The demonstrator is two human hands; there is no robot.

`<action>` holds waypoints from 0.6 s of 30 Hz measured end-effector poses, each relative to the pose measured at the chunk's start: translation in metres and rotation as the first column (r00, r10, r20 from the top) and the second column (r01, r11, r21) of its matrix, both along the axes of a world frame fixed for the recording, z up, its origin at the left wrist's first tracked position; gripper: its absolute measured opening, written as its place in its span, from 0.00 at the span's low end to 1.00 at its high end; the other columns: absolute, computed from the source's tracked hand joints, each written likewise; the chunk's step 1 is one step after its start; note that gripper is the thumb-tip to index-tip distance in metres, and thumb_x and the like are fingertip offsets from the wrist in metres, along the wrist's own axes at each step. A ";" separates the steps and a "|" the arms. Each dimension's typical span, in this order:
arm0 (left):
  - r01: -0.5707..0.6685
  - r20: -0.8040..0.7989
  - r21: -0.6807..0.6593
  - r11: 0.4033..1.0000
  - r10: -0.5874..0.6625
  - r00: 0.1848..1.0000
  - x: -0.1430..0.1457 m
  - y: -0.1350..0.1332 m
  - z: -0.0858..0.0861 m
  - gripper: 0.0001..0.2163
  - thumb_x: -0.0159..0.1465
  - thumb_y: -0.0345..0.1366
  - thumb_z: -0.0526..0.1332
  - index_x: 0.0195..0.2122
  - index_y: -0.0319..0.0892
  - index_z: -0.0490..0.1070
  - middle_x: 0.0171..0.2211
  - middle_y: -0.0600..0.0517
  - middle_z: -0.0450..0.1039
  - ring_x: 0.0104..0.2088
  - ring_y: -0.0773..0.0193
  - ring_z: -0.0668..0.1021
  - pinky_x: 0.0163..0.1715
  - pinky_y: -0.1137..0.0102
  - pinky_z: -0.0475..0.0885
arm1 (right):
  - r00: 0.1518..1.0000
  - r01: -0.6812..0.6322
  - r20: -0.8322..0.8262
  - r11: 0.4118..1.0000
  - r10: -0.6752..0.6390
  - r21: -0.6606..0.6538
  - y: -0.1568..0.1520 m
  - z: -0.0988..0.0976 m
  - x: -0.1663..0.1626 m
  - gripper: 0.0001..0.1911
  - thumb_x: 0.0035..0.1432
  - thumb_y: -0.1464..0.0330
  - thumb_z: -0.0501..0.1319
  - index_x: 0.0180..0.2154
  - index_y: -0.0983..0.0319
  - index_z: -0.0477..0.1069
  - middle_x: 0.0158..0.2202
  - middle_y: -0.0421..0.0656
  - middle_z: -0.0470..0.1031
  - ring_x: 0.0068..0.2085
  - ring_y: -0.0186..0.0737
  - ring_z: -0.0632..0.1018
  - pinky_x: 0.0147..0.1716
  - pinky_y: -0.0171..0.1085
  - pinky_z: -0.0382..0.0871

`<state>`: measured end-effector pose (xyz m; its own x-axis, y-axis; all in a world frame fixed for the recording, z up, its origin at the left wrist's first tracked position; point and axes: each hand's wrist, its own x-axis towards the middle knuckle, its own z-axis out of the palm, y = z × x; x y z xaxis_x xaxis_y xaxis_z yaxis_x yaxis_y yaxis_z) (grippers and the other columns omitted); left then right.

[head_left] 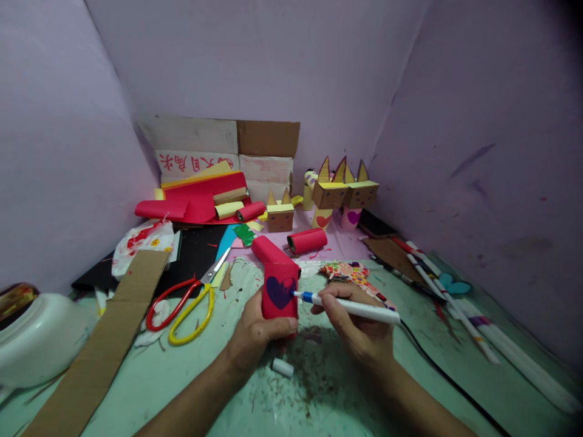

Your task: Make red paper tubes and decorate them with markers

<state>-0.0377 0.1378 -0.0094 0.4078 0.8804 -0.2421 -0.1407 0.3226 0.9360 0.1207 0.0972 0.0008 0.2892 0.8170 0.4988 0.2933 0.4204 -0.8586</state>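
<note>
My left hand (259, 331) is wrapped round the lower part of a red paper tube (279, 312), holding it upright at the table's middle. A dark purple heart (280, 293) is drawn on its front, with a bit of red still showing at the heart's upper right. Between the fingers of my right hand (357, 321) is a white marker (371, 311) with a blue band, its tip touching the heart's right side. A white marker cap (283, 367) lies on the table just below the tube. Behind it, other red tubes (308, 241) lie on their sides.
Scissors (194, 297) with red and yellow handles lie open at left, beside a cardboard strip (107, 346) and a white pot (43, 340). Cardboard cat-eared figures (331, 195) stand at the back. Striped sticks (455, 303) and a black cable (444, 371) are at right.
</note>
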 end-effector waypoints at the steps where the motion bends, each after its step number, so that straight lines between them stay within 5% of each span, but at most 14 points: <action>1: 0.000 0.001 0.002 1.000 0.000 1.000 0.000 0.000 0.000 0.21 0.43 0.38 0.70 0.38 0.39 0.69 0.22 0.55 0.68 0.18 0.68 0.68 0.15 0.73 0.64 | 1.000 0.000 -0.006 1.000 0.000 0.000 0.000 0.000 0.000 0.09 0.60 0.65 0.62 0.28 0.59 0.74 0.22 0.39 0.77 0.22 0.37 0.75 0.24 0.35 0.66; 18: 0.005 0.014 0.002 1.000 -0.005 1.000 0.001 0.001 -0.002 0.22 0.43 0.38 0.70 0.38 0.39 0.68 0.21 0.56 0.68 0.18 0.68 0.67 0.15 0.74 0.63 | 1.000 -0.002 0.024 0.998 0.000 0.069 0.004 -0.004 0.003 0.07 0.61 0.68 0.62 0.30 0.58 0.75 0.24 0.37 0.78 0.26 0.35 0.78 0.27 0.33 0.69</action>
<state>-0.0368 0.1388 -0.0114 0.4158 0.8785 -0.2351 -0.1516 0.3218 0.9346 0.1234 0.1013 -0.0037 0.2754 0.7805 0.5612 0.3128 0.4792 -0.8201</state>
